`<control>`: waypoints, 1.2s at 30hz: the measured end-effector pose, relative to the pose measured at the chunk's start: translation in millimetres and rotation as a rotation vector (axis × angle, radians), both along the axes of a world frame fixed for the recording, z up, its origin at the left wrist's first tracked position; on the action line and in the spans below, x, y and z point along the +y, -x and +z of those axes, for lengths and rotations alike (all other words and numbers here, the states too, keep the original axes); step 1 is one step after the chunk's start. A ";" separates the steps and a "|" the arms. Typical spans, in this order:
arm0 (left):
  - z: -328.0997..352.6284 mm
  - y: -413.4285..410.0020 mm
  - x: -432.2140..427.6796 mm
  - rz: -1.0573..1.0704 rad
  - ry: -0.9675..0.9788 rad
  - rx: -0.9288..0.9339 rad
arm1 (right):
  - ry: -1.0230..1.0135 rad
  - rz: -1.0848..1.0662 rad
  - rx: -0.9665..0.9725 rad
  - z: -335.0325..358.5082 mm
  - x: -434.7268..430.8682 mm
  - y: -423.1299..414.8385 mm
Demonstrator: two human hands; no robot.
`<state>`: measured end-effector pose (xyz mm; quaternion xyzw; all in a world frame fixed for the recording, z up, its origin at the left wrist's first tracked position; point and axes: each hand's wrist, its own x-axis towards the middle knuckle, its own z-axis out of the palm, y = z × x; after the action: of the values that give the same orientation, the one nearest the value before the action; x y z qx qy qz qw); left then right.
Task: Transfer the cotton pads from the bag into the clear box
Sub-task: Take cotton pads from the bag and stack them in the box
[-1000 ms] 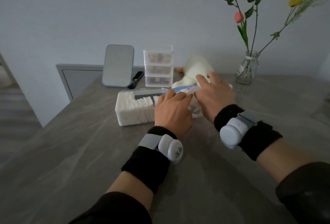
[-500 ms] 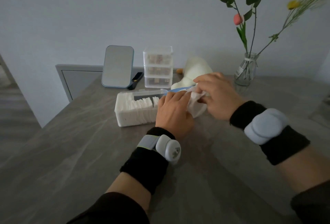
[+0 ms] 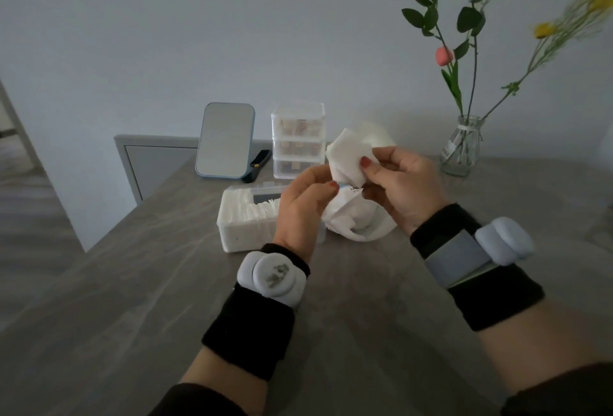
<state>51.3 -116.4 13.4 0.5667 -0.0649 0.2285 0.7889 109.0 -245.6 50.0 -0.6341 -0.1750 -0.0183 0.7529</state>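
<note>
Both your hands have come up off the bench (image 3: 132, 299) since a second ago, and the bag (image 3: 355, 221) has come up with them. Your left hand (image 3: 302, 206) pinches the bag's open edge between thumb and fingertips, and the rest hangs crumpled below. Your right hand (image 3: 401, 190) pinches a small stack of cotton pads (image 3: 346, 157), now drawn clear above the bag's mouth. The clear box (image 3: 232, 233) sits on the bench just to the left of the bag, partly behind your left hand, with a row of pads already standing in it. I judge that this stack is out and ready, so you need to carry it left and down into the box. The bag looks as if it still holds more.
</note>
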 end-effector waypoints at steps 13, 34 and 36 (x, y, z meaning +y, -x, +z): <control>1.4 5.0 5.2 -0.022 0.162 0.135 | 0.216 -0.335 -0.296 -36.1 20.7 0.6; 0.7 6.0 2.6 -0.062 0.186 0.145 | 0.065 -0.237 -0.106 -36.6 18.2 -0.7; 0.8 5.4 3.2 -0.040 0.197 0.145 | 0.017 -0.209 -0.092 -35.2 16.7 0.3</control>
<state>45.9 -113.2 14.1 0.5003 0.0040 0.1764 0.8477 108.7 -228.9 14.8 -0.6538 -0.1425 -0.1245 0.7327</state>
